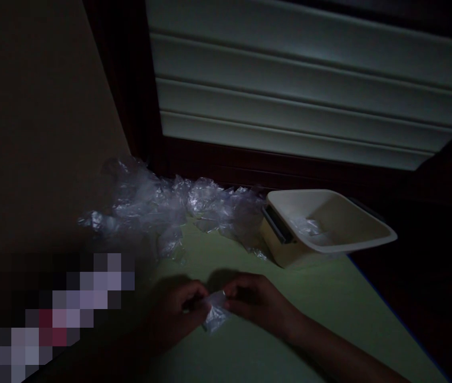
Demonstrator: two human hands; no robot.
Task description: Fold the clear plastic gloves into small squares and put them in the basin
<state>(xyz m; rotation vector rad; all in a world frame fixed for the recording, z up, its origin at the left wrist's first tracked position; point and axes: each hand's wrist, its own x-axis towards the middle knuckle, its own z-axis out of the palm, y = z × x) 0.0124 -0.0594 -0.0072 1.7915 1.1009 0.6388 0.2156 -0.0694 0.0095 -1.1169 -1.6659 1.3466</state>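
Between my two hands, low over the pale green tabletop [257, 340], is a small clear plastic bag [216, 313]. My left hand [181, 308] pinches its left edge between thumb and forefinger. Thumb and fingers of my right hand [255, 300] are closed on its upper right corner. The bag's lower part hangs down, crinkled and shiny. In the dim light I cannot make out whether anything is inside it.
A heap of crumpled clear plastic bags [205, 197] runs along the back of the table. Right of it stands a cream plastic bin [293, 255] with dark handles and some clear plastic inside. Behind is a slatted panel [309, 80]. A pixelated patch covers the lower left.
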